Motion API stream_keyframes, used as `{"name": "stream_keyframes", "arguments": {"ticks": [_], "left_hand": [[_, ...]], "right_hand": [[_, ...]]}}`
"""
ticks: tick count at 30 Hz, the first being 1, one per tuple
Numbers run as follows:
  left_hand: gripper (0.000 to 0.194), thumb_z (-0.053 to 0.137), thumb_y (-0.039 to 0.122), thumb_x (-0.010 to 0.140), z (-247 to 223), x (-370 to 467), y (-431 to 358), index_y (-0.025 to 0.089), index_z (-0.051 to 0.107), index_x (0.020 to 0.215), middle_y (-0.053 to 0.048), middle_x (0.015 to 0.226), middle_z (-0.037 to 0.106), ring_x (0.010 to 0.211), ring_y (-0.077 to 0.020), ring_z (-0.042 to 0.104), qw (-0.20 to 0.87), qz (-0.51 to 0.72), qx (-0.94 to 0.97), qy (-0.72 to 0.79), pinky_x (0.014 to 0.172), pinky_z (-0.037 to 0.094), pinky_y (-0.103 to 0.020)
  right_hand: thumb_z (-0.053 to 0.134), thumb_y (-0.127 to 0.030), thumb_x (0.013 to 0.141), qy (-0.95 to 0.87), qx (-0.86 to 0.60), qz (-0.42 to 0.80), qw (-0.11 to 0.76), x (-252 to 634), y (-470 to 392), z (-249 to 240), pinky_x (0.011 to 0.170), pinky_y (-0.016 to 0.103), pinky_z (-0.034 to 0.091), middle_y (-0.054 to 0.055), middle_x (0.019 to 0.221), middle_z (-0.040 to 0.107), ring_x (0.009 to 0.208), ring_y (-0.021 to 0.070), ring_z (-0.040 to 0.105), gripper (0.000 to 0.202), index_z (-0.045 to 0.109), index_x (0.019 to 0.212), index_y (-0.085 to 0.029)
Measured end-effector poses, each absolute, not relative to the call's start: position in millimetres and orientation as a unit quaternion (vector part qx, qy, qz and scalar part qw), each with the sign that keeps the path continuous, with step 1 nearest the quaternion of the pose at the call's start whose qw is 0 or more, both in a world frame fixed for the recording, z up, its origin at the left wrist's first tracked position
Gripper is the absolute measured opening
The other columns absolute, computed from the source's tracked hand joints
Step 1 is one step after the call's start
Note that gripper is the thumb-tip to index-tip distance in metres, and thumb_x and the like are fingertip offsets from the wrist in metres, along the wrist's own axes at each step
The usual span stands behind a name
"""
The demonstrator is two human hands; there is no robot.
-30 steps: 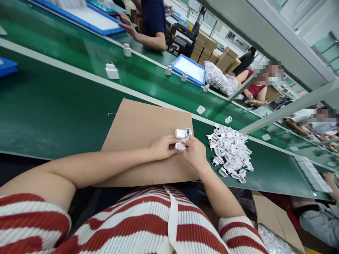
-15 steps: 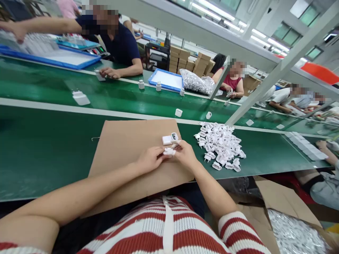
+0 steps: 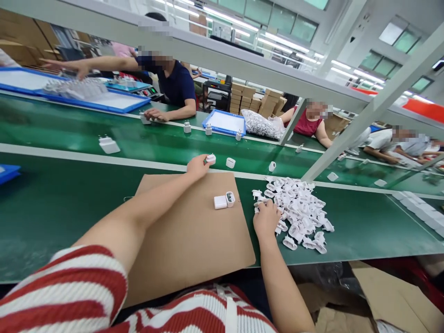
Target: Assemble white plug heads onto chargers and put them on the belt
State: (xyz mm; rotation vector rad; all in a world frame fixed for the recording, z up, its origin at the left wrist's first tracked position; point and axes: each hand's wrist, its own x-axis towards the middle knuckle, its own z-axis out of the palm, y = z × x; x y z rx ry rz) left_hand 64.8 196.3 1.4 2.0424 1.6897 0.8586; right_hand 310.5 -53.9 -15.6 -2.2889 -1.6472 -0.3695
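My left hand (image 3: 197, 168) reaches over the far edge of the cardboard sheet (image 3: 183, 240) and pinches a white charger (image 3: 211, 159), its pins upward, at the green belt. My right hand (image 3: 266, 219) is at the left side of a pile of white plug caps (image 3: 298, 208); its fingers are closed on a cap there, partly hidden by the fingers. Between the hands, a white charger body (image 3: 220, 202) lies on the cardboard. Touching it is another charger body (image 3: 230, 199), its open end showing parts inside.
Several white chargers, including one charger (image 3: 109, 144), sit on the green belt (image 3: 152, 147). A slanted metal post (image 3: 336, 97) rises behind the pile. Across the belt, a person in dark blue (image 3: 178, 88) works beside blue trays (image 3: 132, 104). White boxes (image 3: 419, 210) line the far right.
My hands have moved apart from above the cardboard. The left went forward to the belt with a charger; the right went to the pile of caps.
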Motion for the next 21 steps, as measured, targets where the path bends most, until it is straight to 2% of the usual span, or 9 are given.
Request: {"name": "stream_keyframes", "arguments": {"ticks": [5, 8, 10, 11, 14, 17, 19, 21], "left_hand": [[0.049, 0.064, 0.038, 0.091, -6, 69, 236, 0.015, 0.064, 0.134, -0.018, 0.125, 0.072, 0.117, -0.0366, 0.062, 0.177, 0.281, 0.682, 0.652, 0.094, 0.049, -0.042], [0.068, 0.066, 0.038, 0.087, -6, 72, 237, 0.010, 0.051, 0.147, -0.025, 0.150, 0.053, 0.137, -0.0427, 0.047, 0.110, 0.331, 0.672, 0.654, 0.109, 0.042, -0.050], [0.072, 0.064, 0.035, 0.088, -4, 78, 235, 0.011, 0.045, 0.153, -0.023, 0.162, 0.040, 0.145, -0.0425, 0.038, 0.049, 0.361, 0.724, 0.586, 0.118, 0.033, -0.052], [0.071, 0.063, 0.033, 0.088, -2, 82, 236, 0.012, 0.046, 0.153, -0.021, 0.163, 0.040, 0.147, -0.0415, 0.036, 0.035, 0.355, 0.765, 0.536, 0.121, 0.029, -0.052], [0.062, 0.067, 0.026, 0.083, 4, 97, 239, 0.014, 0.058, 0.143, -0.016, 0.154, 0.054, 0.146, -0.0366, 0.038, 0.089, 0.255, 0.857, 0.438, 0.122, 0.031, -0.047], [0.043, 0.068, 0.024, 0.083, 11, 109, 241, 0.015, 0.068, 0.125, -0.015, 0.132, 0.069, 0.126, -0.0314, 0.056, 0.146, 0.203, 0.853, 0.459, 0.109, 0.043, -0.039], [0.034, 0.066, 0.027, 0.088, 18, 110, 235, 0.016, 0.069, 0.120, -0.014, 0.129, 0.068, 0.114, -0.0287, 0.062, 0.151, 0.212, 0.839, 0.477, 0.100, 0.048, -0.036], [0.034, 0.063, 0.034, 0.092, 25, 105, 217, 0.016, 0.066, 0.121, -0.014, 0.132, 0.064, 0.112, -0.0273, 0.063, 0.152, 0.239, 0.834, 0.473, 0.097, 0.049, -0.035]], "right_hand": [[0.051, 0.002, 0.080, -0.588, -0.786, -0.103, 0.159, 312, -50, -20, 0.081, 0.036, 0.039, 0.012, 0.111, 0.063, 0.091, 0.0246, 0.061, 0.047, 0.070, 0.119, -0.017], [0.050, 0.002, 0.081, -0.585, -0.786, -0.092, 0.179, 310, -49, -21, 0.084, 0.036, 0.039, 0.011, 0.110, 0.065, 0.097, 0.0257, 0.062, 0.043, 0.066, 0.116, -0.015], [0.050, 0.001, 0.083, -0.592, -0.779, -0.089, 0.184, 308, -48, -22, 0.084, 0.036, 0.038, 0.011, 0.107, 0.066, 0.098, 0.0260, 0.060, 0.036, 0.065, 0.112, -0.015], [0.050, 0.001, 0.085, -0.604, -0.771, -0.087, 0.180, 307, -48, -23, 0.084, 0.036, 0.038, 0.011, 0.106, 0.066, 0.097, 0.0260, 0.060, 0.033, 0.064, 0.110, -0.015], [0.047, 0.003, 0.087, -0.655, -0.735, -0.081, 0.157, 301, -47, -26, 0.086, 0.036, 0.039, 0.013, 0.106, 0.067, 0.098, 0.0267, 0.056, 0.033, 0.066, 0.108, -0.014], [0.046, 0.005, 0.088, -0.671, -0.723, -0.066, 0.152, 298, -48, -24, 0.091, 0.037, 0.040, 0.014, 0.111, 0.068, 0.102, 0.0275, 0.054, 0.039, 0.067, 0.114, -0.013], [0.046, 0.006, 0.086, -0.662, -0.732, -0.046, 0.154, 298, -50, -20, 0.092, 0.037, 0.041, 0.014, 0.113, 0.068, 0.103, 0.0280, 0.054, 0.042, 0.067, 0.118, -0.012], [0.044, 0.006, 0.086, -0.658, -0.736, -0.028, 0.154, 299, -52, -17, 0.094, 0.037, 0.042, 0.015, 0.114, 0.069, 0.105, 0.0283, 0.054, 0.044, 0.068, 0.119, -0.010]]}}
